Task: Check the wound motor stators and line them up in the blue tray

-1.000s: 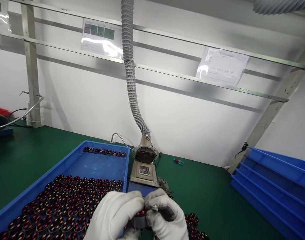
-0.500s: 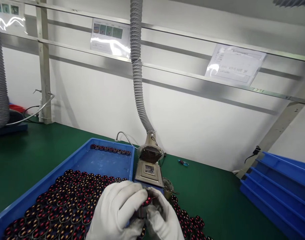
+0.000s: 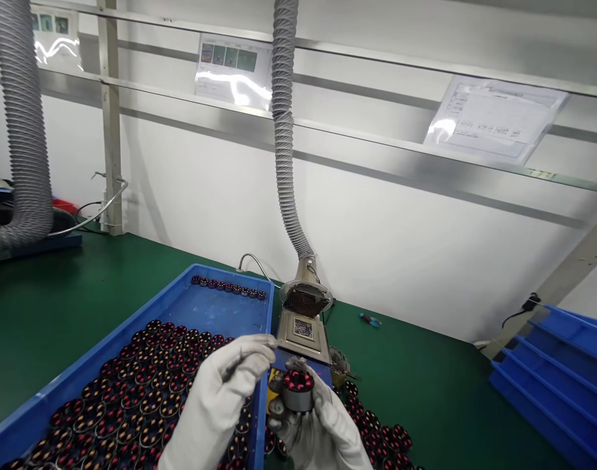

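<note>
My right hand (image 3: 322, 424), in a stained white glove, grips a motor stator (image 3: 298, 391), a small grey metal ring with red coils in its black top. The stator is upright, coils facing up, between thumb and fingers. To its upper left, my gloved left hand (image 3: 224, 385) is raised apart from it, fingers pinched together. What the pinch holds, if anything, is too small to make out. Below the left hand, the blue tray (image 3: 156, 307) carries many similar stators (image 3: 151, 398) with red or yellow coils.
A solder pot with a square metal plate (image 3: 303, 329) stands behind my hands, under a grey exhaust hose (image 3: 283, 117). More stators (image 3: 376, 427) lie in a pile at right. Blue-handled cutters (image 3: 370, 320) lie farther back. Stacked blue trays (image 3: 557, 378) stand at the far right.
My hands have parted: the left has drawn up and left, off the stator. The stator, hidden between both hands before, now shows in the right hand. The camera view has shifted slightly left.
</note>
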`<state>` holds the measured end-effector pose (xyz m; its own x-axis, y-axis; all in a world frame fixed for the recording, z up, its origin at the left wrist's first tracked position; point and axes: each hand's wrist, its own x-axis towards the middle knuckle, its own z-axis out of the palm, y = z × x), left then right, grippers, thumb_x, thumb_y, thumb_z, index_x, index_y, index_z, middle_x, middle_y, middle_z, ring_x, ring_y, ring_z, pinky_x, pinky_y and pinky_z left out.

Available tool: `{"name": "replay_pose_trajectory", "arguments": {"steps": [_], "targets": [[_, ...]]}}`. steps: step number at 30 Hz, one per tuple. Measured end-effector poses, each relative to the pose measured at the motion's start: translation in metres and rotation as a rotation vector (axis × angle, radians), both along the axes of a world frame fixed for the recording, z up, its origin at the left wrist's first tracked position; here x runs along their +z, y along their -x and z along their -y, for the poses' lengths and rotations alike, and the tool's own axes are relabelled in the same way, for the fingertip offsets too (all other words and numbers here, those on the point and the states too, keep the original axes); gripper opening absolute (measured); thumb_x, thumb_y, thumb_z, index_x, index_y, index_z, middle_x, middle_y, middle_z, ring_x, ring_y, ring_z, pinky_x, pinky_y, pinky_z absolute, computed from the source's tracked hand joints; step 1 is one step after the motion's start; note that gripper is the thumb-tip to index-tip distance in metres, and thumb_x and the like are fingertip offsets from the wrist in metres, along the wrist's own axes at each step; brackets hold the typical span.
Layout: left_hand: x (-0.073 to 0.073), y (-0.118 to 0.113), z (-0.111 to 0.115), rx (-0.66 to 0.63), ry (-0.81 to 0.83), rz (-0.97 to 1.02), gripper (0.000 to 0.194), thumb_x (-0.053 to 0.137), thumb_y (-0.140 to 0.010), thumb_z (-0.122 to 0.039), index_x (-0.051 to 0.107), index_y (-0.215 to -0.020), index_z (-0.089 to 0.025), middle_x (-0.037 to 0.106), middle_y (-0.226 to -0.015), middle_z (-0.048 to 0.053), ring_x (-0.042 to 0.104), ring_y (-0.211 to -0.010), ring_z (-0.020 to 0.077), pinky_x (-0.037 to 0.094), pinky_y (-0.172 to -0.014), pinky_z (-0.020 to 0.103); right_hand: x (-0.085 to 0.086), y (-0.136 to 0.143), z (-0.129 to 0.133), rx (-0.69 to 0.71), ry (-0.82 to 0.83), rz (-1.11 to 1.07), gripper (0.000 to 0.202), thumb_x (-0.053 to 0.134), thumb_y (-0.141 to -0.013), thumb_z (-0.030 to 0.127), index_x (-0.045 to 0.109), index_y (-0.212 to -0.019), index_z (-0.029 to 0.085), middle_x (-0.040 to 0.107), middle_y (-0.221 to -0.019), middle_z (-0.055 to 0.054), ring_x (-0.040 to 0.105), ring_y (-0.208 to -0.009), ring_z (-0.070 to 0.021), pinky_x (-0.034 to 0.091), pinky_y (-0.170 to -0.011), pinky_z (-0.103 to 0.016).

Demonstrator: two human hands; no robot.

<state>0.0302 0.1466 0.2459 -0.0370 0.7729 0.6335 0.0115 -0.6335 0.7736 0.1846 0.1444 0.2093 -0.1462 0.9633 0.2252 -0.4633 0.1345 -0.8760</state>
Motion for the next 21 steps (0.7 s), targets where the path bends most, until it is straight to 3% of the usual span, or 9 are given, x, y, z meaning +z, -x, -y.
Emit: {"name": "replay_pose_trajectory", "arguments": {"steps": [4, 6, 8, 12, 16, 19, 21], "targets": [[0.001, 0.003, 0.007, 0.002, -0.081, -0.272, 0.036, 0.064, -0.069, -0.021, 0.064, -0.104, -0.028, 0.065, -0.111, 0.004, 0.063, -0.099, 0.0225, 0.053, -0.085, 0.030, -0.004, -0.003, 0.003, 0.020, 0.040, -0.038, 0.030, 0.067, -0.069, 0.050, 0.071, -0.091, 0.029, 0.074, -0.086, -0.007, 0.067, -0.090, -0.0282, 0.055, -0.074, -0.046], [0.004, 0.002, 0.009, 0.002, -0.178, -0.327, 0.039, 0.069, -0.068, -0.020, 0.064, -0.105, -0.030, 0.067, -0.108, 0.003, 0.064, -0.096, 0.0202, 0.053, -0.084, 0.029, -0.006, 0.000, 0.004, 0.024, 0.058, -0.045, 0.025, 0.071, -0.066, 0.046, 0.072, -0.086, 0.031, 0.073, -0.093, -0.005, 0.066, -0.093, -0.0278, 0.055, -0.078, -0.045], [0.007, 0.001, 0.010, -0.014, -0.217, -0.287, 0.029, 0.070, -0.070, -0.023, 0.067, -0.099, -0.028, 0.069, -0.102, 0.004, 0.065, -0.091, 0.0194, 0.055, -0.081, 0.027, -0.006, 0.004, 0.005, 0.040, 0.080, -0.057, 0.028, 0.073, -0.064, 0.045, 0.071, -0.088, 0.032, 0.072, -0.098, -0.004, 0.066, -0.095, -0.0274, 0.054, -0.080, -0.044], [0.010, -0.004, 0.006, -0.118, -0.067, -0.086, 0.012, 0.067, -0.070, -0.024, 0.073, -0.081, -0.025, 0.072, -0.089, 0.004, 0.067, -0.082, 0.0188, 0.054, -0.076, 0.022, -0.003, 0.008, 0.002, 0.064, 0.124, -0.065, 0.029, 0.070, -0.070, 0.044, 0.071, -0.093, 0.025, 0.073, -0.094, -0.007, 0.068, -0.083, -0.0239, 0.053, -0.080, -0.045], [0.005, -0.007, 0.001, -0.161, 0.166, 0.198, 0.013, 0.060, -0.070, -0.023, 0.071, -0.063, -0.020, 0.071, -0.071, 0.004, 0.065, -0.065, 0.0171, 0.054, -0.062, 0.019, -0.001, 0.007, -0.006, 0.022, 0.154, -0.087, 0.023, 0.079, -0.063, 0.031, 0.073, -0.082, 0.020, 0.074, -0.081, -0.007, 0.068, -0.084, -0.0242, 0.050, -0.087, -0.044], [0.006, -0.004, 0.001, -0.107, 0.268, 0.271, 0.012, 0.061, -0.069, -0.026, 0.071, -0.069, -0.020, 0.071, -0.070, 0.003, 0.066, -0.067, 0.0176, 0.053, -0.062, 0.019, -0.002, 0.008, -0.007, -0.016, 0.168, -0.108, 0.025, 0.080, -0.060, 0.030, 0.072, -0.082, 0.020, 0.073, -0.082, -0.007, 0.067, -0.089, -0.0260, 0.050, -0.087, -0.044], [0.010, -0.003, 0.003, -0.153, 0.295, 0.168, 0.015, 0.064, -0.064, -0.022, 0.072, -0.077, -0.021, 0.072, -0.077, 0.003, 0.067, -0.075, 0.0190, 0.053, -0.068, 0.019, -0.002, 0.011, -0.007, -0.044, 0.134, -0.082, 0.026, 0.079, -0.061, 0.033, 0.072, -0.083, 0.021, 0.073, -0.083, -0.007, 0.067, -0.088, -0.0254, 0.050, -0.086, -0.043]]}}
